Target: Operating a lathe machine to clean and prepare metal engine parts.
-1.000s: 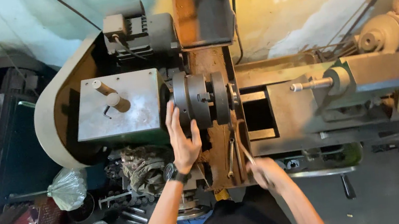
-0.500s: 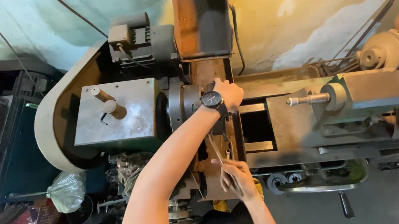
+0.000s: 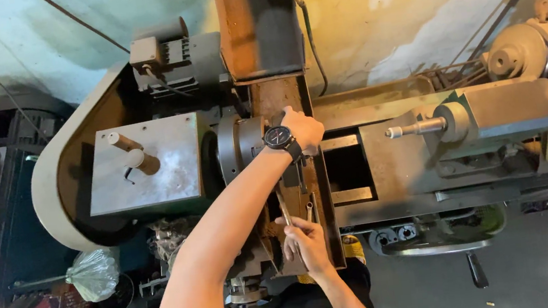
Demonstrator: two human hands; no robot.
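Left hand (image 3: 302, 130) reaches across the lathe, closed over the far right edge of the chuck (image 3: 242, 147); what it grips cannot be told. Right hand (image 3: 304, 240) lies near, fingers wrapped around a thin rod (image 3: 283, 208). Open gap in the bed (image 3: 345, 166) separates chuck from tailstock (image 3: 490, 115).

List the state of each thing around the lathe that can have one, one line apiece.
Left hand: reached over the chuck, resting on it.
Right hand: closed around a thin metal rod.
Metal rod: held, angled up toward the chuck.
Chuck: mounted on the headstock, no workpiece visible.
Tailstock: drawn back, apart from the chuck.
Plastic bag: tied shut, lying beside the lathe.
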